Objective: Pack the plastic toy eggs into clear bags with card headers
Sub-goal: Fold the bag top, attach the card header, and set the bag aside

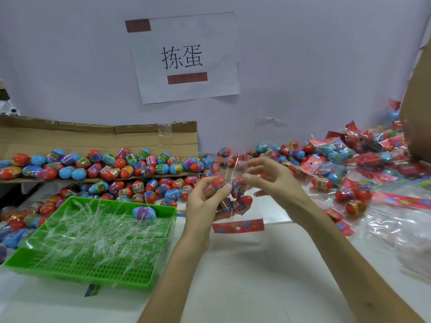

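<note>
My left hand (205, 201) pinches a red plastic egg (218, 181) at the mouth of a clear bag (235, 201). The bag hangs upside down between both hands, its red card header (238, 226) at the bottom, with several eggs inside. My right hand (270, 178) pinches the bag's upper open edge, fingers spread. Loose red, blue and purple eggs (140, 169) lie heaped behind the hands.
A green plastic tray (30, 259) at left holds clear plastic strips and one blue-purple egg (144, 212). A flattened cardboard sheet (98, 134) leans behind the eggs. Filled bags with red headers (363, 157) pile at right, with a cardboard box (417, 113) above them.
</note>
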`<state>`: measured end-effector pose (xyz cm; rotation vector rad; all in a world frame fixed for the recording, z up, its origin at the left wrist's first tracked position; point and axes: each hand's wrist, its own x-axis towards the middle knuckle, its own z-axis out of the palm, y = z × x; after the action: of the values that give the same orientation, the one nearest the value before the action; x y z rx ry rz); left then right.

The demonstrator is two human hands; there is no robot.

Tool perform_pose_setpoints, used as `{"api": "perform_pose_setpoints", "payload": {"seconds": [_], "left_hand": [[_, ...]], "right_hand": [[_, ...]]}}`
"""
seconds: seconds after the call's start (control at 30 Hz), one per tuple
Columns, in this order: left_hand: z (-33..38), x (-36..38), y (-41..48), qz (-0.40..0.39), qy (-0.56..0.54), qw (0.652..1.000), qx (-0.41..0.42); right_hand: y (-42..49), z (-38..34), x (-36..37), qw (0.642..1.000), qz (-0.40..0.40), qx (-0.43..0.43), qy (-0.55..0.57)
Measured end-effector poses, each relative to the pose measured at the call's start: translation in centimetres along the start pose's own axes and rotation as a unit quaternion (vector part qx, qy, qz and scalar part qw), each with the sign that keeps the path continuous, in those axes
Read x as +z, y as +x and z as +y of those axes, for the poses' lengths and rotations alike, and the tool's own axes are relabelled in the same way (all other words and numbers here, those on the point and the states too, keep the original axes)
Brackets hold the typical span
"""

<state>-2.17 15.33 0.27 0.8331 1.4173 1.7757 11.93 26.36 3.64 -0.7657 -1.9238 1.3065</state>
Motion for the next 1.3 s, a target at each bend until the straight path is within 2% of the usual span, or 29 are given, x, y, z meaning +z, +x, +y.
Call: {"api": "perform_pose_setpoints", "payload": {"seconds": [0.07, 0.33, 0.5, 0.67, 0.87, 1.0, 1.17, 1.3], "left_hand": [[0.0, 0.1, -0.1, 0.008, 0.017, 1.000, 0.005], [-0.5, 0.3, 0.0, 0.033, 0.039, 0.998, 0.022], [-0.3, 0.0, 0.2, 0.061, -0.018, 0.998, 0.027], [-0.1, -0.1, 0.1, 0.049, -0.115, 0.992, -0.024], [0.4, 0.3, -0.1, 0.045, -0.141, 0.988, -0.034], [0.4, 0.0, 0.0, 0.086, -0.152, 0.983, -0.053], [0.7, -0.2, 0.1, 0.131, -0.180, 0.974, -0.052], [0.7, -0.2, 0.1, 0.137, -0.188, 0.972, -0.038]], "right_hand": [[0.0, 0.2, 0.9, 1.000, -0.015, 0.010, -0.016], [-0.6, 0.3, 2.4, 1.000, 0.015, -0.013, 0.017], [-0.6, 0.2, 2.6, 0.999, 0.022, -0.008, 0.044], [-0.8, 0.2, 3.1, 0.998, 0.031, -0.008, 0.054], [-0.8, 0.3, 3.4, 0.993, 0.080, 0.026, 0.086], [-1.0, 0.1, 3.7, 0.993, 0.072, 0.043, 0.080], [-0.8, 0.1, 4.1, 0.986, 0.055, 0.086, 0.131], [-0.8, 0.2, 4.0, 0.986, 0.054, 0.090, 0.126]]}}
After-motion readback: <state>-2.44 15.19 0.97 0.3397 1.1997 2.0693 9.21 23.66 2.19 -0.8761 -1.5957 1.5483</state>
